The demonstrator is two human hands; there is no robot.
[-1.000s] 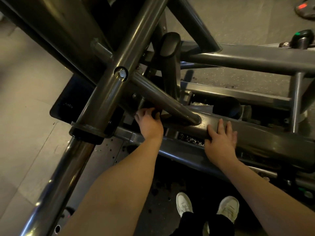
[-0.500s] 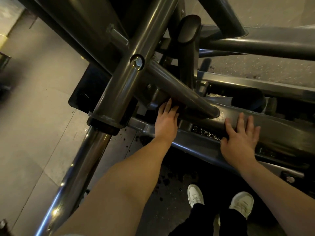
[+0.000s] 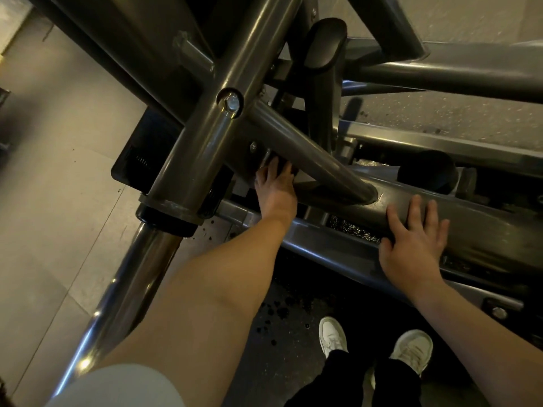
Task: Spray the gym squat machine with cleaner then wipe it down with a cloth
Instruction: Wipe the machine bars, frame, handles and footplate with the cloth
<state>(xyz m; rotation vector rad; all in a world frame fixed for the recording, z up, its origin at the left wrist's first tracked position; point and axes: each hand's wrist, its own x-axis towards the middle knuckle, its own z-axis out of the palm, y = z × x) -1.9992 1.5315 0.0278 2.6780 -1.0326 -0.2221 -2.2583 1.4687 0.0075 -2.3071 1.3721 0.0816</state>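
Squat machine (image 3: 188, 160): dark grey frame of glossy round tubes. A bolted joint (image 3: 232, 102) lies at 11 o'clock. A tube (image 3: 308, 154) slopes toward 4 o'clock onto a broad beam (image 3: 484, 230). A chrome bar (image 3: 132, 274) exits at 7 o'clock.

Your left hand (image 3: 276, 195) hides its fingertips under a slanted tube (image 3: 308, 155). The squat machine (image 3: 194, 148) runs off the top edge.

The left hand (image 3: 276, 192) reaches under a slanted tube (image 3: 308, 160) of the squat machine (image 3: 191, 160), its fingertips lost in shadow. To the right, the right hand (image 3: 411, 248) lies flat, fingers spread, on a thick beam (image 3: 484, 233). White shoes (image 3: 411, 351) stand near, on the dark floor (image 3: 279, 362).
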